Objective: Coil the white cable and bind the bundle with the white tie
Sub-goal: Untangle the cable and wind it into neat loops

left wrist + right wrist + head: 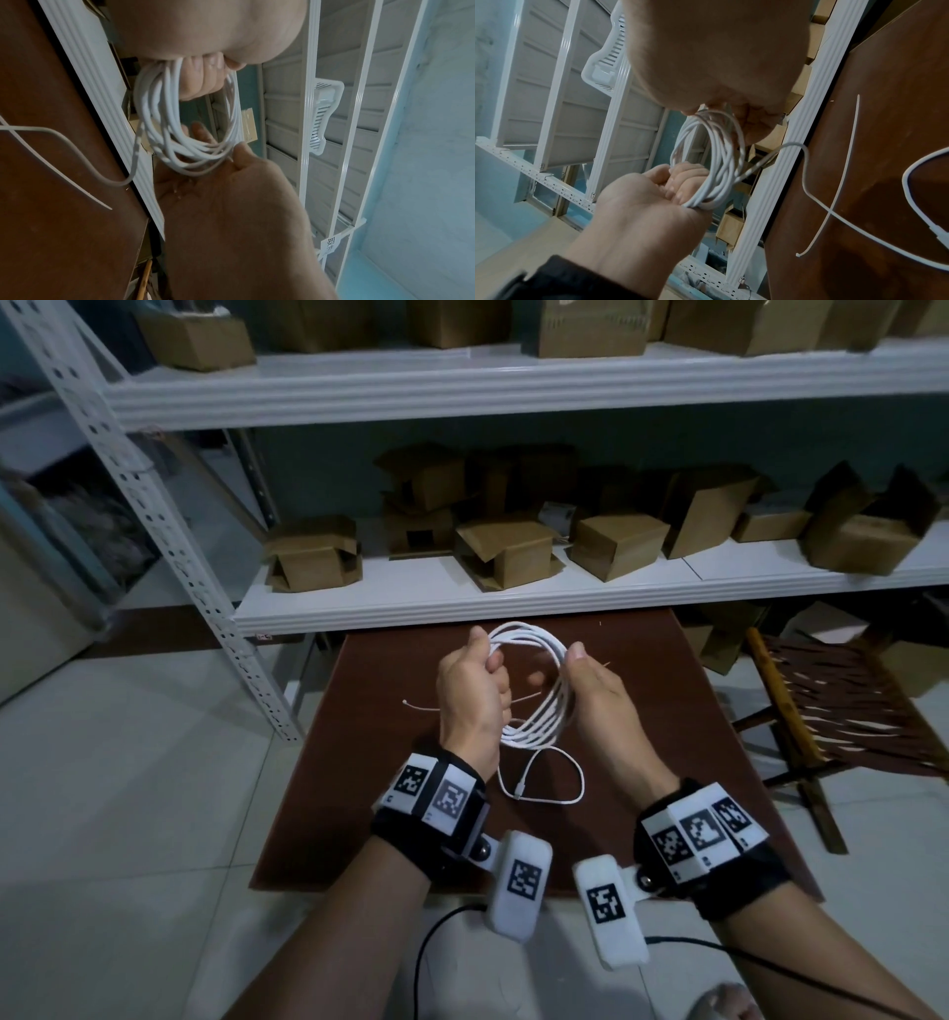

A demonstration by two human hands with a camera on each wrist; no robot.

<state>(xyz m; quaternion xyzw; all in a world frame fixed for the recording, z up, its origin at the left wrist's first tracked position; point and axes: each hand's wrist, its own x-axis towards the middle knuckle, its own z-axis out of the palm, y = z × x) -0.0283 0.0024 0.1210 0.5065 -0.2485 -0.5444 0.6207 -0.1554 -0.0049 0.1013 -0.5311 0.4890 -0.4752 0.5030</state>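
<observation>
The white cable point(542, 706) is wound into a coil of several loops held upright above the brown table point(667, 762). My left hand point(470, 690) grips the coil's left side with its fingers curled through the loops point(180, 132). My right hand point(595, 685) pinches the right side of the coil point(713, 162) between thumb and fingers. A loose tail with its connector point(521, 791) lies in a loop on the table below the coil. The thin white tie point(421, 708) lies flat on the table left of the coil, partly hidden behind my left hand; it also shows as a straight strip point(847, 172).
A white metal shelf rack point(462, 603) with several cardboard boxes point(313, 557) stands right behind the table. A wooden folding chair point(832, 711) is at the right on the tiled floor. Black leads point(431, 947) hang from the wrist cameras.
</observation>
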